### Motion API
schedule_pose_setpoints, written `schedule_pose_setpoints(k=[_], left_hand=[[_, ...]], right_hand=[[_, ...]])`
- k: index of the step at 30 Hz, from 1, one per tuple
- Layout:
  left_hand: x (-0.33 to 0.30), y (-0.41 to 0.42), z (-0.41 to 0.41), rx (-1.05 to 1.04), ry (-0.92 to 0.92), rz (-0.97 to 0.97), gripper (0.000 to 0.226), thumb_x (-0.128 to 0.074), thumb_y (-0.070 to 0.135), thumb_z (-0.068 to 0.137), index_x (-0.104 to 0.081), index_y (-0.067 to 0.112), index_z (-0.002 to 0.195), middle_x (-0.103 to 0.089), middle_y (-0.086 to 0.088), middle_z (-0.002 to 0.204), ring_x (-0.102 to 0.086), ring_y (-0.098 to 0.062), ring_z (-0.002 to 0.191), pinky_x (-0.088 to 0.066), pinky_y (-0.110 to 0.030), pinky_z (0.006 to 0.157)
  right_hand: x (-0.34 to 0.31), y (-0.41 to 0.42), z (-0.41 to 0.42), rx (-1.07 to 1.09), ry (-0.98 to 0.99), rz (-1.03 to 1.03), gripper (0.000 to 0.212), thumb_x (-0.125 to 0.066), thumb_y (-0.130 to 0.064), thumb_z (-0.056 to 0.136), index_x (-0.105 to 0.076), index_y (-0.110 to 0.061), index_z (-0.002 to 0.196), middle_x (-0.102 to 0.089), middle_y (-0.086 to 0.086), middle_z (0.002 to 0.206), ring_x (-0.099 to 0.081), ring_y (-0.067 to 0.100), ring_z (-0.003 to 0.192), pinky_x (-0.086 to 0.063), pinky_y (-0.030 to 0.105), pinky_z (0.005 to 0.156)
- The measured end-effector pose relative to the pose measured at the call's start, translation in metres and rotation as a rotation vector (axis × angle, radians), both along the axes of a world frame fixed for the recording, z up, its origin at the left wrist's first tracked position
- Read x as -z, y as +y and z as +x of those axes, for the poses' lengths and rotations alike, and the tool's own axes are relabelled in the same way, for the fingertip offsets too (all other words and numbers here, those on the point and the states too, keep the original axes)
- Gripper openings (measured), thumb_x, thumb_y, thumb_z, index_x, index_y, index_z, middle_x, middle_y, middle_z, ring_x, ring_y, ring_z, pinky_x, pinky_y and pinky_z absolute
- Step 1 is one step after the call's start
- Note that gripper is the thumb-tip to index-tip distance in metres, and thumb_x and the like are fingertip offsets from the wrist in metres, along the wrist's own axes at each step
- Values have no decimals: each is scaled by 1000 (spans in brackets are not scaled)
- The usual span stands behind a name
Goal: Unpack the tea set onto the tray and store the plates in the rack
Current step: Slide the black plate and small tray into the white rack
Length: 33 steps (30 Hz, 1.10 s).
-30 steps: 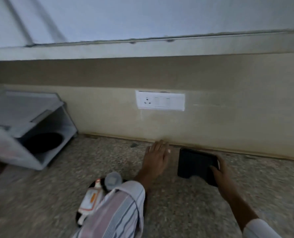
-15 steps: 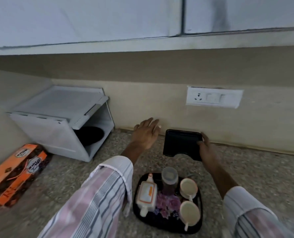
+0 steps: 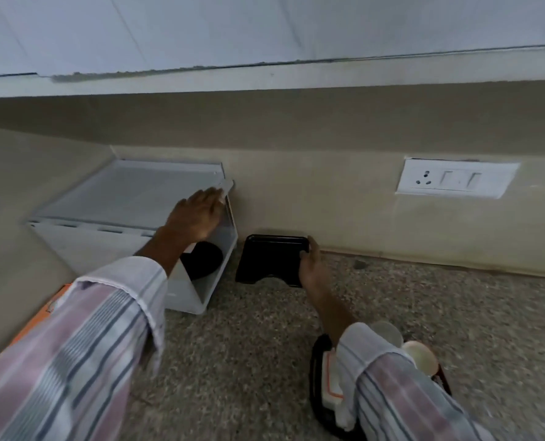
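My right hand [image 3: 311,268] grips a black square plate [image 3: 269,257] by its right edge, holding it above the counter just right of the white rack [image 3: 112,198]. The rack stands against the wall with its open side facing right; a black round plate [image 3: 202,259] lies inside it. My left hand [image 3: 198,214] rests on the rack's top right corner, fingers together. At the lower right a black tray [image 3: 317,377] holds a white and orange container [image 3: 331,386], a clear glass [image 3: 388,332] and a cream cup [image 3: 422,356], partly hidden by my right sleeve.
An orange box [image 3: 46,310] lies left of the rack, mostly hidden by my left sleeve. The speckled stone counter [image 3: 248,345] runs to the beige wall, which carries a white socket plate [image 3: 455,178]. A white ledge overhangs above.
The view swung left and the rack came close. My left hand moved from above the counter onto the rack's top corner. My right hand carried the black plate left toward the rack's opening.
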State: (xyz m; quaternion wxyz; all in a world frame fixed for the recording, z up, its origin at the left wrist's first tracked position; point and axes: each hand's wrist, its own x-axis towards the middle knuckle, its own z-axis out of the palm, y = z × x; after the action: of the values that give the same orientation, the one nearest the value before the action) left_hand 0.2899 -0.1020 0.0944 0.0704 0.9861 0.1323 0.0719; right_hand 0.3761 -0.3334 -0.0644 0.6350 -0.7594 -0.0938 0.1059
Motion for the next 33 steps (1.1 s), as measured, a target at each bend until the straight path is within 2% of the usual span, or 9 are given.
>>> schedule_pose_setpoints(k=[3,6,11,18,20,23,26,30,33], left_hand=[[-2,31,-2,-81,132,-100,58,-17,41,107,-15,13,157,-12,-1,166,-14,-19,153,-6,-31,124],[3,48,-2,-76,166,-181,59,-21,41,106,-13,14,157,-9,-1,166,-12,-14,153,-2,-24,121],[9,61,4,-35,187,-182,59,-19,41,106,-10,13,158,-9,-3,167,-11,-17,153,-6,-28,123],[14,62,5,-42,166,-178,58,-20,40,106,-8,16,158,-7,-1,167,-10,-17,153,-7,-31,123],[13,61,5,-34,165,-188,58,-19,40,106,-8,16,158,-7,-1,167,-10,-17,153,-6,-32,123],[14,63,5,-32,173,-193,59,-18,42,106,-8,18,158,-8,0,167,-9,-16,153,-6,-35,125],[15,65,7,-25,173,-197,58,-17,42,106,-8,19,158,-7,1,167,-8,-15,153,-5,-36,125],[14,65,6,-16,184,-189,57,-15,41,106,-6,19,158,-5,3,167,-5,-13,154,-4,-36,125],[14,66,5,-13,181,-188,57,-15,42,106,-6,20,158,-5,3,167,-6,-14,154,-5,-37,126]], right_hand=[[14,54,-4,0,16,17,50,-32,-13,108,-24,-12,158,-44,18,151,-50,36,134,-40,31,100],[22,94,-5,-6,28,29,50,-34,-12,108,-25,-9,158,-39,18,156,-44,37,139,-37,36,110],[36,146,0,-22,22,60,51,-33,-11,108,-22,-10,158,-37,18,157,-42,35,142,-37,39,114],[61,202,-4,-17,20,70,50,-33,-14,107,-26,-2,154,-36,20,157,-39,34,144,-29,24,110],[67,215,-5,-9,28,94,51,-33,-17,105,-30,0,153,-39,20,156,-40,34,143,-30,26,112],[76,232,-8,-19,13,115,46,-35,-10,107,-31,0,152,-43,18,153,-47,31,137,-34,21,106],[88,248,-6,-6,16,113,48,-36,-13,108,-29,-8,155,-44,16,153,-48,33,136,-38,33,111],[97,264,-6,30,45,-176,52,-35,-32,106,-27,-27,158,-40,23,145,-45,43,129,-40,45,107],[102,279,-9,11,-42,-196,60,-27,-41,100,-25,-25,158,-30,24,156,-38,45,137,-38,53,110]])
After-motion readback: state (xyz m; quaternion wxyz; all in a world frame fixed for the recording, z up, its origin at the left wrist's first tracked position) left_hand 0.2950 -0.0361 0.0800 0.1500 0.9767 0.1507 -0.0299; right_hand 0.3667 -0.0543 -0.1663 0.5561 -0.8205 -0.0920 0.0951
